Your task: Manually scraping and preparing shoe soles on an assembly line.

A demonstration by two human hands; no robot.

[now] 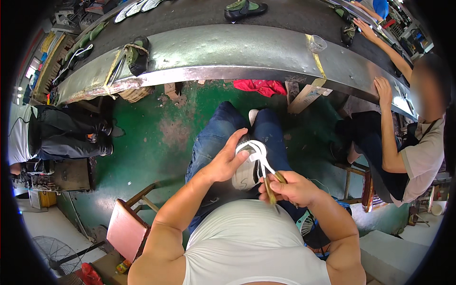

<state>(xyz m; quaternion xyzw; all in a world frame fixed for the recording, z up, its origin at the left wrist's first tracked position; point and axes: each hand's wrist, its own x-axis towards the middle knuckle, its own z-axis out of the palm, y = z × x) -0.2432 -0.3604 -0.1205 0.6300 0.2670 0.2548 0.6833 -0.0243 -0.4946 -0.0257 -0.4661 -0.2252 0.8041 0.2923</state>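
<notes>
Green shoe (245,8) on conveyor belt (228,47); red stool (126,230), fan (53,254) on floor.

pale grey shoe (246,173) with white strap (256,151), sole-up on the lap

Left hand (227,161) grips grey shoe (246,172) on lap; right hand (289,188) holds brown-handled tool (270,187) against white strap (256,153). Conveyor belt (228,50) ahead.
</notes>
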